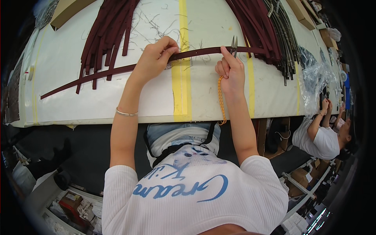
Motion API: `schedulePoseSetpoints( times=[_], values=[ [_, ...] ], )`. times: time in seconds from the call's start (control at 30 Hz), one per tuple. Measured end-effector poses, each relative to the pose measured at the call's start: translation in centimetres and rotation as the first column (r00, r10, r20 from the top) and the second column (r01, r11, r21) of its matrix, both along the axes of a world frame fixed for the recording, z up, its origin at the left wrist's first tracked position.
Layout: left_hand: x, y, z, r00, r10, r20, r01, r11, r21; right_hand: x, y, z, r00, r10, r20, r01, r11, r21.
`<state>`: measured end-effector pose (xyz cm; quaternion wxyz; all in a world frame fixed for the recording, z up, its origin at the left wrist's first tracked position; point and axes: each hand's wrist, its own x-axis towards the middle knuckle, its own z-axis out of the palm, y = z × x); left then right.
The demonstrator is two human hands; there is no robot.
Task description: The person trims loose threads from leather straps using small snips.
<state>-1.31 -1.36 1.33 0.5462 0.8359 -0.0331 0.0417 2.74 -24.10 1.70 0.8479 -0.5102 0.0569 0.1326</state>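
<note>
A long, narrow maroon strap (199, 51) runs across the table in front of me, bowing slightly. My left hand (156, 58) pinches it near its middle between thumb and fingers. Small thread snips (234, 44) are in my right hand (232, 72), their blades pointing away from me beside the strap. The index finger of that hand is stretched out against the strap, and the other fingers are curled in. A twisted orange cord (220, 96) hangs down from the right hand to the table's near edge. Loose grey thread ends (156, 29) lie scattered beyond the left hand.
Maroon straps lie in bundles at the far left (102, 35) and far right (256, 27), with dark cords (285, 43) beside the right one. Yellow tape (182, 90) crosses the white table. Clear plastic (313, 78) lies at the right, near another person (321, 133).
</note>
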Motion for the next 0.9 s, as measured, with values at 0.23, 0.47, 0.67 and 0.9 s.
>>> schedulePoseSetpoints(
  times=[0.23,0.47,0.67,0.9],
  values=[
    [1.2,1.2,-1.1,0.834,0.205,0.512,-0.314,0.940,0.135,-0.1,0.2,0.2,1.000,0.015,-0.001,-0.015,1.000,-0.020],
    [0.7,1.6,0.1,0.801,0.200,0.564,-0.393,0.887,0.242,-0.1,-0.1,0.2,1.000,0.004,0.023,-0.004,1.000,-0.007],
    [-0.4,0.1,0.8,0.887,-0.086,0.454,-0.071,0.945,0.319,0.4,-0.3,-0.3,0.999,-0.046,-0.003,0.046,0.997,0.069],
    [-0.4,-0.5,0.1,0.856,-0.137,0.499,-0.095,0.907,0.411,0.5,-0.5,-0.2,0.996,-0.087,0.029,0.084,0.992,0.095]
  ],
)
